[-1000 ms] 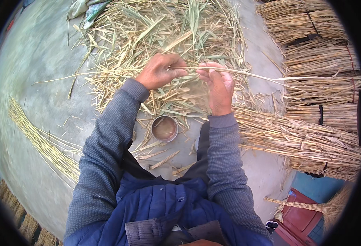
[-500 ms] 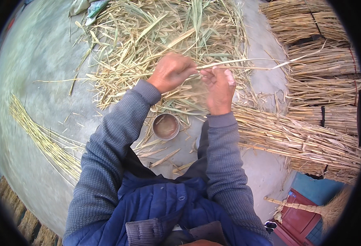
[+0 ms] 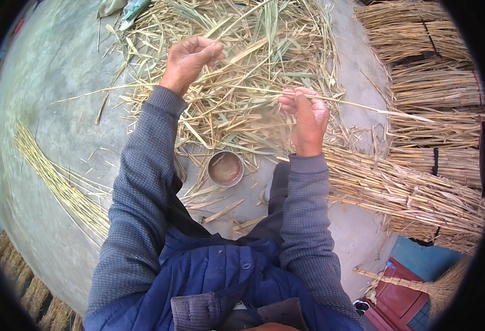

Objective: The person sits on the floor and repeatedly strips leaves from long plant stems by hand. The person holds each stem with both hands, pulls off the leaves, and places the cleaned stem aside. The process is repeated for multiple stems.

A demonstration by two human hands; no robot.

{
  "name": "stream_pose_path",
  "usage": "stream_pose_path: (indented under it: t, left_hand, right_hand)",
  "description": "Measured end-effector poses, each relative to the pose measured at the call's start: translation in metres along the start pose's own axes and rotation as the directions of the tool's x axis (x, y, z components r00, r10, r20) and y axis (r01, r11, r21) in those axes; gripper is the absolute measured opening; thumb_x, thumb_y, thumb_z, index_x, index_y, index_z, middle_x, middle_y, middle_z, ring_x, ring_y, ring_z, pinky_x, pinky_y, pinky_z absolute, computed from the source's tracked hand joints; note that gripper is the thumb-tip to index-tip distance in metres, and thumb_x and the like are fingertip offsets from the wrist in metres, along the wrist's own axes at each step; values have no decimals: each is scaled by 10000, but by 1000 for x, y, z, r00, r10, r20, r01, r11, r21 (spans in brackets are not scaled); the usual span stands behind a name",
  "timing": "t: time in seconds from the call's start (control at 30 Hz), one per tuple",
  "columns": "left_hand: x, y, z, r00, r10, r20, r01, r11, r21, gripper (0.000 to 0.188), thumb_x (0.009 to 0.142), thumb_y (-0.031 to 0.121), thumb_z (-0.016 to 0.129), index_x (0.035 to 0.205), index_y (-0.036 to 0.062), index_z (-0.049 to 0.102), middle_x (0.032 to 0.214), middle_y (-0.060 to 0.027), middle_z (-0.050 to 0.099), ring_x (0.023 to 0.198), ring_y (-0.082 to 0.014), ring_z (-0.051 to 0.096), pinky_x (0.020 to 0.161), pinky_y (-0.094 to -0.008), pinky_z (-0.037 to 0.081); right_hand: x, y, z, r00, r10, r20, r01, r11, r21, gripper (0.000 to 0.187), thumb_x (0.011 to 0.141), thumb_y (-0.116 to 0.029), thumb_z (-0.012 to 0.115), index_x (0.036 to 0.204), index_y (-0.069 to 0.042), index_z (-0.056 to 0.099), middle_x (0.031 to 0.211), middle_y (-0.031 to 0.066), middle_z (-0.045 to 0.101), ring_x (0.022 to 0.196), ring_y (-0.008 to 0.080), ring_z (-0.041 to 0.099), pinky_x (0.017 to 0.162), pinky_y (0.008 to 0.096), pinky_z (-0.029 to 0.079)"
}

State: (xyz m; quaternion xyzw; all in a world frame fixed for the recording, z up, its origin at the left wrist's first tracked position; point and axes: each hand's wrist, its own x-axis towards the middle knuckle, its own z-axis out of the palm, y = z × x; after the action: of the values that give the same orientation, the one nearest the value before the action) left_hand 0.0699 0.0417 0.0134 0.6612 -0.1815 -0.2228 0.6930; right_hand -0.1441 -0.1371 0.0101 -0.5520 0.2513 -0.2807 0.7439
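My right hand (image 3: pixel 310 118) pinches a thin, pale reed stalk (image 3: pixel 364 106) between thumb and fingers. The stalk runs sideways, its tip pointing right toward the bundles. Farther left and higher, my left hand (image 3: pixel 186 62) is closed, thumb against the fingers, over a wide heap of stripped leaves and straw (image 3: pixel 242 66). Whether a leaf is caught in that pinch I cannot make out. Below the hands, between my legs, stands a small round bowl (image 3: pixel 225 169) with something brownish inside and a short piece of straw in it.
A loose bundle of reed stalks (image 3: pixel 408 185) lies at my right, beside several tied bundles (image 3: pixel 438 85). Thin peeled stalks (image 3: pixel 60 179) lie on the concrete floor at my left. A straw broom (image 3: pixel 443 287) rests over a dark red object (image 3: pixel 399 295) at lower right.
My hands have drawn apart. The left moved up and left, away from the stalk; the right shifted slightly right and still holds the stalk, which now slants down to the right.
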Motion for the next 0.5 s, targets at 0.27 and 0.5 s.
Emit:
stream_pose_path:
  t: [0.27, 0.5]
  left_hand:
    - [-5, -18, -47, 901, 412, 136, -245, 224, 943, 340, 870, 423, 713, 903, 85, 706, 842, -54, 711, 788, -230, 578, 782, -393, 398]
    - [-27, -20, 11, 862, -3, 506, -226, 893, 389, 294, 923, 295, 722, 1024, 19, 716, 843, -20, 701, 772, -84, 618, 689, -260, 500]
  right_hand:
    - [4, -2, -8, 999, -44, 6, 44, 999, 15, 150, 993, -95, 583, 1066, 36, 579, 935, 165, 705, 783, 178, 715, 678, 239, 570]
    - [5, -3, -3, 999, -36, -9, 37, 999, 26, 181, 987, -119, 613, 1071, 35, 570, 954, 169, 701, 803, 193, 719, 699, 251, 586]
